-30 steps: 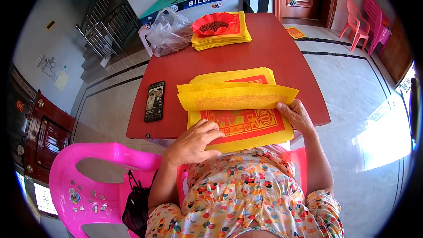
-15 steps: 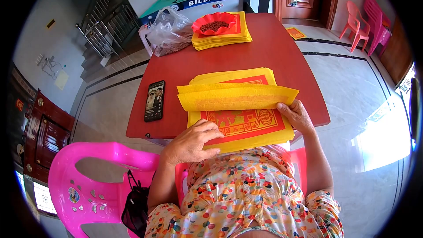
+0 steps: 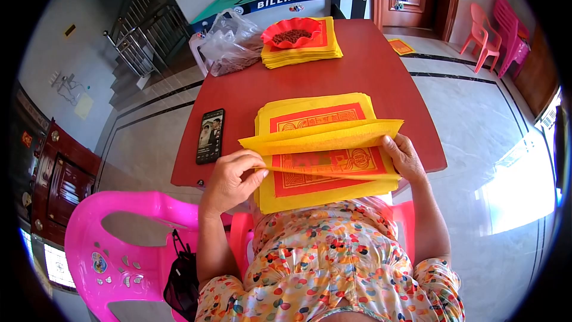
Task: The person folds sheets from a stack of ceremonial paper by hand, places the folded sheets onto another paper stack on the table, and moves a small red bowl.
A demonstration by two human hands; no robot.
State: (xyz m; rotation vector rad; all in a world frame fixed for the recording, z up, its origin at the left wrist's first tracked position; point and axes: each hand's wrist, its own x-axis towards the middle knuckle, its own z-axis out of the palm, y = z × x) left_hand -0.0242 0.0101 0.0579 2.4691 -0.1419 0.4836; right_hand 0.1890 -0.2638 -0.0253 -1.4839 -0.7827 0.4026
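A stack of yellow joss paper [image 3: 277, 203] with red printed panels lies at the near edge of the red table. My left hand [image 3: 233, 180] pinches the left end of a sheet's near edge, raised off the stack and seen nearly edge-on. At the right, my right hand [image 3: 404, 158] holds the end of a rolled-over yellow fold [image 3: 322, 136] between thumb and fingers. That fold spans the stack from side to side. Beyond it, a flat red printed panel [image 3: 316, 118] shows on the far part of the paper.
A phone [image 3: 210, 136] showing a picture lies left of the stack on the red table [image 3: 238, 92]. Farther back are another yellow paper stack [image 3: 304, 58], a red dish [image 3: 290, 33] of small brown bits and a plastic bag [image 3: 229, 45]. A pink chair [image 3: 86, 244] stands at my left.
My left hand has moved left and up from the printed sheet and now lifts a sheet's near edge. The right hand stays at the fold, which has flattened slightly.
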